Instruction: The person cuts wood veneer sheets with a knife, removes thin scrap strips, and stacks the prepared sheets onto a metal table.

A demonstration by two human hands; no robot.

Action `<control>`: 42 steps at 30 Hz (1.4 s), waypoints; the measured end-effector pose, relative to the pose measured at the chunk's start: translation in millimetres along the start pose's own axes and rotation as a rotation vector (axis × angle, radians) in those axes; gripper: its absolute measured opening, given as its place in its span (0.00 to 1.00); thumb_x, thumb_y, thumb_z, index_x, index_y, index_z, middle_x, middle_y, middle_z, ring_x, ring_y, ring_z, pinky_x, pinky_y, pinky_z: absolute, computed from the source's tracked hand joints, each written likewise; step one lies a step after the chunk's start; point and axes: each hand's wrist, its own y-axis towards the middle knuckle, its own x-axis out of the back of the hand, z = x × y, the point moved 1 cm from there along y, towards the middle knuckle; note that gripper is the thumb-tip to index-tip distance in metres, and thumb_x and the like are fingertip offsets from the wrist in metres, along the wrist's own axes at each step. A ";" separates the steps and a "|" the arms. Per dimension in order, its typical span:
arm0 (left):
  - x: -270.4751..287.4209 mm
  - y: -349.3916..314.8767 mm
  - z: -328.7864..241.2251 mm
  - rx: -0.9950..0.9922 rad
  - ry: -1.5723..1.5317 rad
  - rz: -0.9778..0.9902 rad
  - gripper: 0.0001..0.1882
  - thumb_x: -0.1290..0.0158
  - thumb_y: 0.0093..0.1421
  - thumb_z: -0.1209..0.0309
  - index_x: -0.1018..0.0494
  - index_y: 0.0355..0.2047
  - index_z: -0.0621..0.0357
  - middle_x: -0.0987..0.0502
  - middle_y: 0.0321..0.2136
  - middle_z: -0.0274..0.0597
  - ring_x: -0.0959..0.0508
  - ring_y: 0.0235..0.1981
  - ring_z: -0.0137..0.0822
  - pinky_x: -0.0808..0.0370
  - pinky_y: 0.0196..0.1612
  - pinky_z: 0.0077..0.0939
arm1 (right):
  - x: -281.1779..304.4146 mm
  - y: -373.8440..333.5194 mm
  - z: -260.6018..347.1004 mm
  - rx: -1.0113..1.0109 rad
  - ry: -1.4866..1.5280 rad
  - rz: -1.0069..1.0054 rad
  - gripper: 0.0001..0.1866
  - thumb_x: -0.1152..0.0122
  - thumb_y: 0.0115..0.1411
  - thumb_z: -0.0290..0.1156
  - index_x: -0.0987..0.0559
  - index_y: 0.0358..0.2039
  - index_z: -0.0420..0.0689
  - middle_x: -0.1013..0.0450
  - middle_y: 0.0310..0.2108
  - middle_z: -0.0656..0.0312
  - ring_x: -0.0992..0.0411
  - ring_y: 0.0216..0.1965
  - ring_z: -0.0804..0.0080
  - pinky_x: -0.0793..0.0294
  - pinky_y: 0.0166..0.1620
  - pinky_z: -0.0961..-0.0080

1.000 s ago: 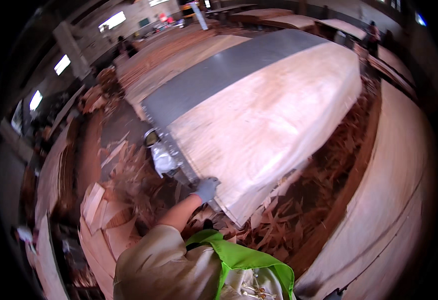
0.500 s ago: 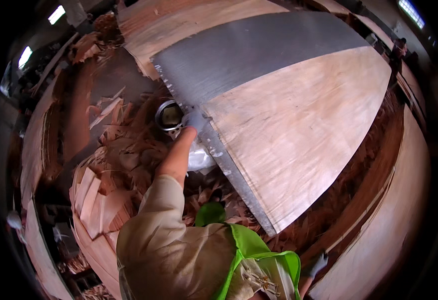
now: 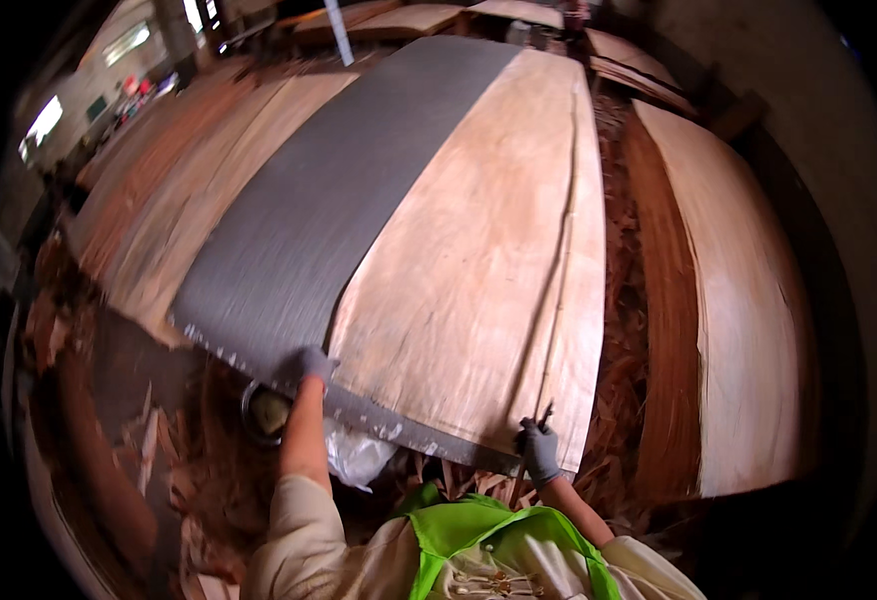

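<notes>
Our right grip (image 3: 539, 448) is closed around a long thin stick (image 3: 563, 270) at the lower right of centre; from there the stick reaches over the pale wood sheet (image 3: 449, 270) toward the top of the frame. Our left grip (image 3: 316, 365) is at the sheet's lower left edge, and we cannot tell whether its fingers are clamped. The sheet lies mid-frame on the grey desk (image 3: 349, 170). We see a white bag (image 3: 359, 457) at lower left, just beside a round container (image 3: 265, 412).
</notes>
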 end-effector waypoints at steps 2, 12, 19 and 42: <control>23.0 -11.0 -4.3 0.049 -0.233 0.072 0.26 0.35 0.42 0.68 0.28 0.40 0.68 0.23 0.32 0.57 0.23 0.36 0.44 0.27 0.37 0.36 | 1.4 -13.7 -19.0 0.033 -0.144 0.117 0.09 0.43 0.56 0.33 0.25 0.27 0.41 0.30 0.17 0.63 0.33 0.17 0.77 0.34 0.21 0.80; 186.7 -184.5 -331.2 -0.776 -0.630 0.353 0.17 0.49 0.58 0.70 0.29 0.46 0.67 0.25 0.34 0.35 0.28 0.32 0.25 0.29 0.38 0.22 | 29.9 -51.1 -41.5 0.252 -0.691 0.365 0.11 0.45 0.52 0.28 0.28 0.35 0.35 0.27 0.26 0.48 0.27 0.29 0.60 0.29 0.34 0.67; -36.0 -310.6 -492.3 -1.222 0.181 0.441 0.14 0.51 0.54 0.62 0.27 0.25 0.61 0.25 0.25 0.48 0.24 0.29 0.46 0.26 0.35 0.39 | 24.1 -53.4 -79.0 0.330 -0.665 0.453 0.18 0.45 0.52 0.27 0.31 0.44 0.37 0.28 0.34 0.41 0.30 0.38 0.43 0.31 0.41 0.58; -58.1 -280.0 -302.0 -0.740 -0.911 0.942 0.27 0.50 0.61 0.68 0.41 0.59 0.58 0.28 0.46 0.37 0.31 0.47 0.28 0.40 0.56 0.21 | 8.0 -48.1 -61.0 0.375 -0.757 0.300 0.17 0.42 0.53 0.39 0.29 0.36 0.38 0.27 0.31 0.42 0.29 0.35 0.44 0.31 0.37 0.58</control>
